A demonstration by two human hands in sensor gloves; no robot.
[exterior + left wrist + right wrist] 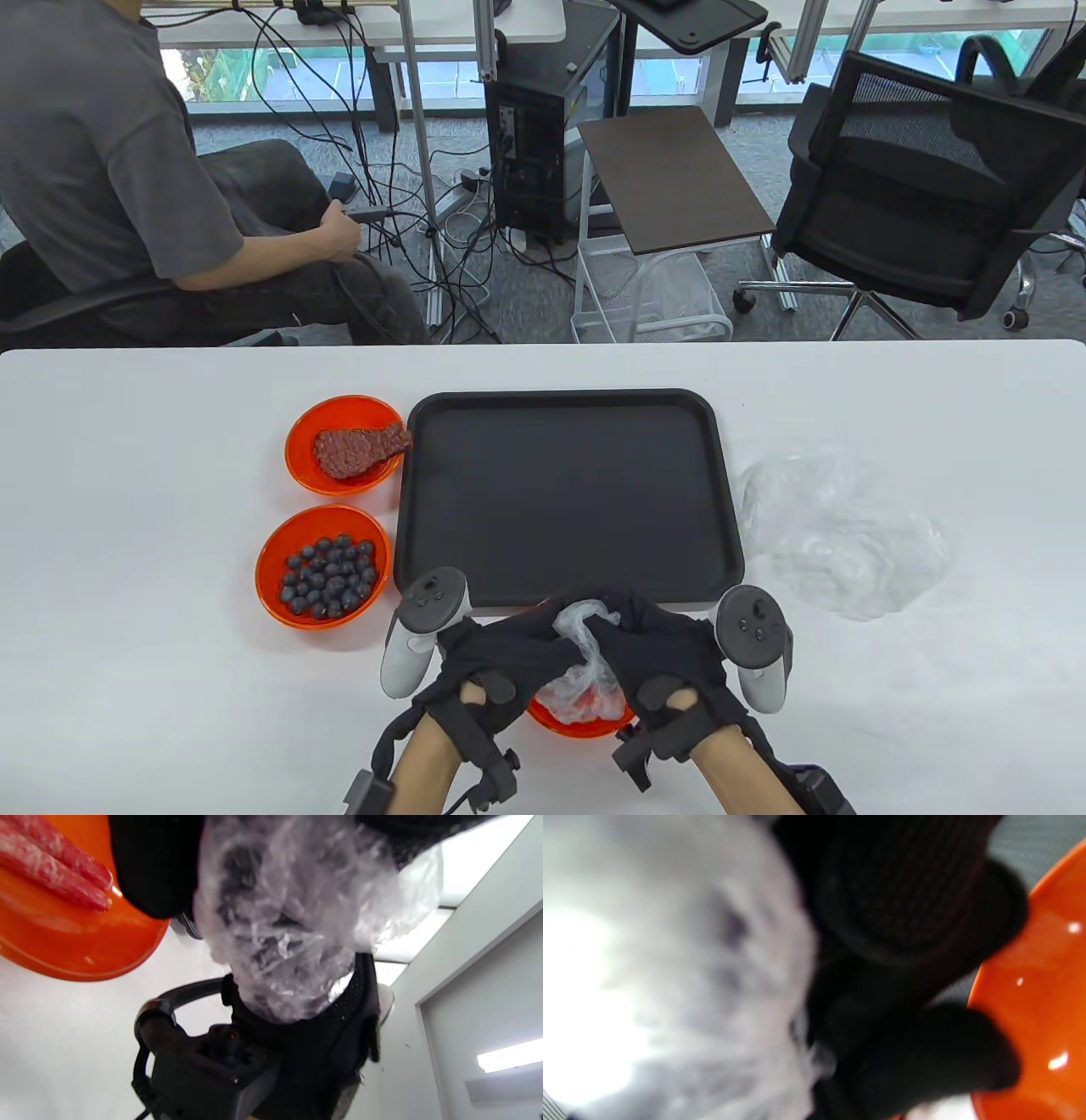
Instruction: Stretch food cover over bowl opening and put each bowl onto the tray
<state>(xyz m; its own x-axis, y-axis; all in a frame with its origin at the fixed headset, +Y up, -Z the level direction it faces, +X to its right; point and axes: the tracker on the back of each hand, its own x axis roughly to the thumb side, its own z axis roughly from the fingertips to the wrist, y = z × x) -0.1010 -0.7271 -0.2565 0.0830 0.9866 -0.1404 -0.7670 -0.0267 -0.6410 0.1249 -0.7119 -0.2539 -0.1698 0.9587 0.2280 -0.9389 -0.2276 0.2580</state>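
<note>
**Cover bunched above the near bowl**

I have my left hand and right hand pinching a crumpled food cover over the orange bowl, just in front of the tray.

My hands hide most of the orange bowl at six o'clock; only its near rim shows. The clear food cover is bunched, its edge untraceable. My right wrist view is blurred; the bowl runs off at three o'clock.
</note>
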